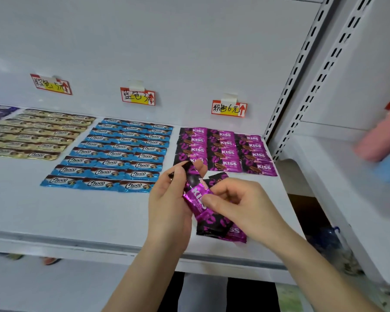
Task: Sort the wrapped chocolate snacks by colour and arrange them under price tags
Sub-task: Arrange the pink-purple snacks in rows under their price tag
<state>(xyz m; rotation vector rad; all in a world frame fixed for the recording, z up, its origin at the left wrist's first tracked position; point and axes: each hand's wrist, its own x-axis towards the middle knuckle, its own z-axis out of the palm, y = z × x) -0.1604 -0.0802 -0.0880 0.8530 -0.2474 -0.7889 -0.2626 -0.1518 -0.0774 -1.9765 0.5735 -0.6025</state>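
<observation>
Above the shelf [54,210], near its front edge toward the right end, the left hand [167,199] curls around a bundle of pink packets [197,194], with the thumb clamped on top. The right hand [241,203] pinches one packet of the bundle between thumb and forefinger. The step probably goes best by peeling off a single packet. It should then be laid flat, label up, squarely continuing the pink rows [225,149] at the back right corner under their price tag [229,108].

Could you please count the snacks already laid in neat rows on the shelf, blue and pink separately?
Blue Choco snacks: 27
Pink KISS snacks: 12, one partly behind the left hand
Total: 39
</observation>
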